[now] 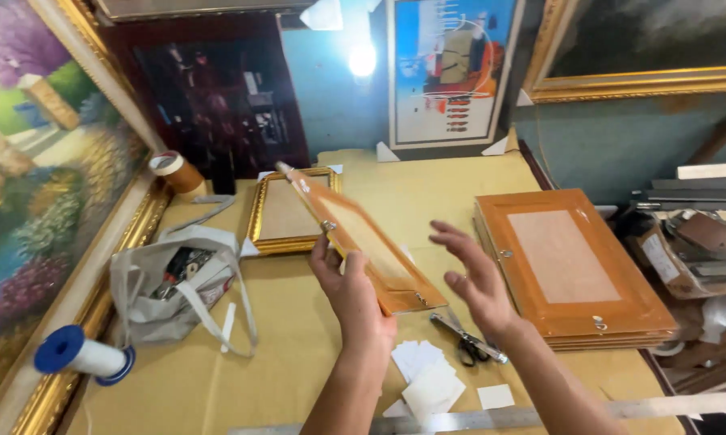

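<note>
My left hand [348, 283] grips an orange wooden picture frame [363, 238] by its long edge and holds it tilted on edge above the cardboard-covered table [427, 185], back side up. My right hand [474, 274] hovers just right of the frame with fingers spread, holding nothing. Below the frame lie scissors [466, 338] and several white card corner pieces [427, 374].
A stack of orange frames [568, 266] lies at the right. A gold frame [286, 211] lies behind, a white bag [177, 286] at left, a roll of tape [173, 171], a blue-ended spool [85, 354]. Large framed paintings lean around. A metal ruler [532, 415] lies at the near edge.
</note>
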